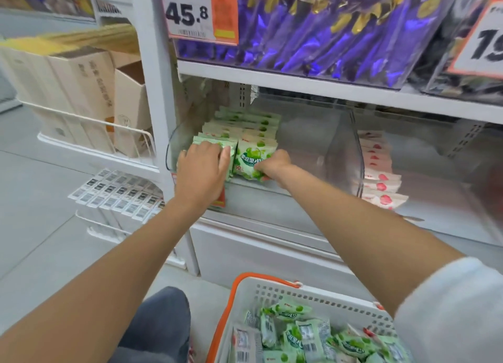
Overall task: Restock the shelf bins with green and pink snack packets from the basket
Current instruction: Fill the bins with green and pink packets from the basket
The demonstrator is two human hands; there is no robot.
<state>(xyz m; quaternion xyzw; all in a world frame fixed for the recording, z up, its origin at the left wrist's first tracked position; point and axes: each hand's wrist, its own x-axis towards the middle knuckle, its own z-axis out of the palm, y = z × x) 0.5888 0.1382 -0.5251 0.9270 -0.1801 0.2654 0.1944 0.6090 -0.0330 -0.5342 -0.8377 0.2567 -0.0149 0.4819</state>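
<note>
- Both hands reach into the clear bin [313, 144]: my left hand [202, 169] rests on standing green packets [245, 128], fingers straight and together.
- My right hand [272, 166] pinches the front packet [247, 159].
- Basket [272, 292] below holds more.

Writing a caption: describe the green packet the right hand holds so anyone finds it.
Below the purple sweets, find the left clear bin. The green packet stands at its front, pinched by the right hand, alone showing its printed face.

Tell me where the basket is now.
The basket sits at the bottom of the head view, right of centre, below the clear bin of green packets.
</note>
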